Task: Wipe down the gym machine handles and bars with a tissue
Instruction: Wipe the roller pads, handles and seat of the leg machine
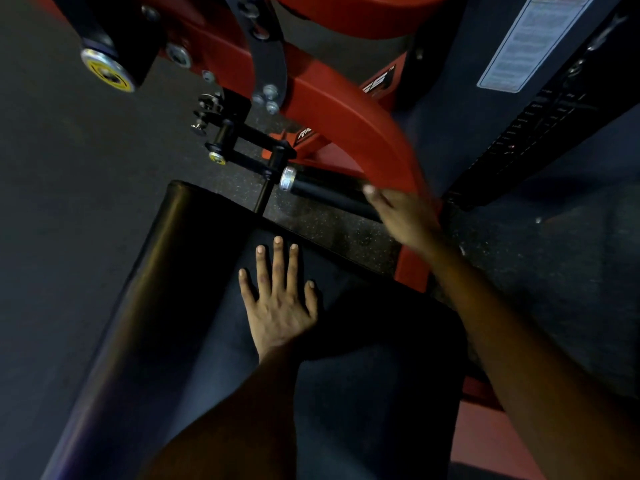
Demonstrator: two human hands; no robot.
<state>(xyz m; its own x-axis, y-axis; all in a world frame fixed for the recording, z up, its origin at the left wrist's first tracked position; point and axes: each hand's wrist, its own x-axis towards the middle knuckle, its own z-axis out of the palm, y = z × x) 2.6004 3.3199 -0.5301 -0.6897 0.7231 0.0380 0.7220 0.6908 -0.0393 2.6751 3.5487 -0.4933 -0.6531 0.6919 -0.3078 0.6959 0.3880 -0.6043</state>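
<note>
My left hand (278, 299) lies flat, fingers spread, on the black padded seat (214, 271) of a red gym machine. My right hand (403, 216) is blurred with motion and reaches over the inner end of a black handle grip (325, 188) that has a silver end cap (288, 178). Above it curves a red bar (349, 112) of the machine. No tissue shows in either hand; the right palm faces away, so I cannot tell what it holds.
A black adjustment bracket with a yellow-tipped pin (242, 147) sits left of the handle. A yellow-capped pivot (107, 72) is at upper left. The weight stack (540, 133) with a white label (519, 39) stands at right. Dark speckled rubber floor (69, 168) surrounds everything.
</note>
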